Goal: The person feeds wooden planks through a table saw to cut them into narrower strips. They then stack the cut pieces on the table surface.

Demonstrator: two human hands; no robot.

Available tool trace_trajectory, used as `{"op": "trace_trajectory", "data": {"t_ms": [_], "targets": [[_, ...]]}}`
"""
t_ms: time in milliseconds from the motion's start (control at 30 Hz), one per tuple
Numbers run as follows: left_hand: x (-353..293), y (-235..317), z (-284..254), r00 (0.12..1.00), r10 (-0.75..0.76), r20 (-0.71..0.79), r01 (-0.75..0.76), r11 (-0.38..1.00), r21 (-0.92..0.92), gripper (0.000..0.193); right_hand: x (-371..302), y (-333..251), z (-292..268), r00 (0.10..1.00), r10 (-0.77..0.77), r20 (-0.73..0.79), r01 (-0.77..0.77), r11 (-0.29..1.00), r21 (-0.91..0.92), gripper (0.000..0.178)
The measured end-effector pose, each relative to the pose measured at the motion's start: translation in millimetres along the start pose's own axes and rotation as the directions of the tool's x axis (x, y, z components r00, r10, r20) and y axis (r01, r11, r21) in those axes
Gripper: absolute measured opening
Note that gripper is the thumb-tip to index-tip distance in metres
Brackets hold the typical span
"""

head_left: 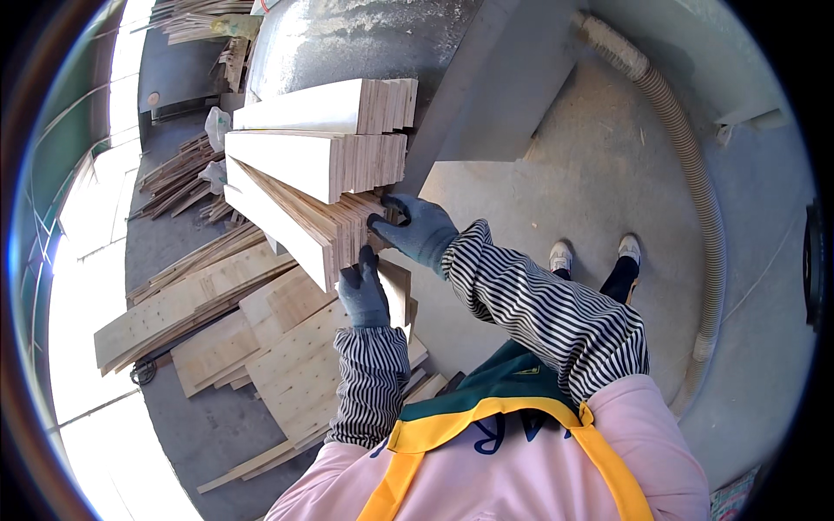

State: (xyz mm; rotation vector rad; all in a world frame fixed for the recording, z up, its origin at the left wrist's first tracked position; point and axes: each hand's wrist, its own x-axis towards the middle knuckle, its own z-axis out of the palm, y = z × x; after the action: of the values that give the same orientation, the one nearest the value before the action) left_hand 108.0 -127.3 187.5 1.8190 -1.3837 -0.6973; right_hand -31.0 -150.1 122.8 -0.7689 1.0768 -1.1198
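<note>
Three stacks of thin plywood strips lie fanned out at the end of a metal surface: a top stack (300, 108), a middle stack (282, 161) and a lower, slanted stack (291, 227). Their layered ends face me. My right hand (421, 230), in a blue-grey glove with dark fingertips, is closed with thumb and fingers at the near end of the lower stack. My left hand (365, 295), gloved alike, holds that stack's lower corner from below, with part of its grip hidden. Striped sleeve covers run up both forearms.
Larger plywood boards (291, 347) are piled low at the left. Behind them lie loose wood strips (178, 178) and scraps. A worn metal surface (356, 43) stands beyond the stacks. At the right, a ribbed hose (686, 148) curves along the concrete floor (495, 204).
</note>
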Motion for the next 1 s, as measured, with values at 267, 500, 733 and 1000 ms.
{"op": "trace_trajectory", "data": {"t_ms": [267,500,733,1000], "targets": [[5.3,-9.3,-8.5,0.997,0.072,0.02,-0.074,0.978,0.194,0.029,-1.9,-10.2,4.4,0.999,0.036,0.029,-0.033,0.994,-0.103,0.066],[12.2,-24.8,-16.6,0.984,0.174,0.039,-0.178,0.953,0.246,0.038,-1.8,-17.9,6.4,0.996,0.07,0.055,-0.063,0.991,-0.118,0.076],[11.5,-26.1,-17.1,0.979,0.198,0.047,-0.203,0.942,0.269,0.038,-3.0,-26.9,6.6,0.983,0.141,0.117,-0.127,0.984,-0.123,0.084],[18.0,-43.0,-26.4,0.98,0.195,0.044,-0.199,0.949,0.243,0.032,-0.6,-29.6,15.5,0.978,0.189,0.089,-0.176,0.975,-0.135,0.1]]}}
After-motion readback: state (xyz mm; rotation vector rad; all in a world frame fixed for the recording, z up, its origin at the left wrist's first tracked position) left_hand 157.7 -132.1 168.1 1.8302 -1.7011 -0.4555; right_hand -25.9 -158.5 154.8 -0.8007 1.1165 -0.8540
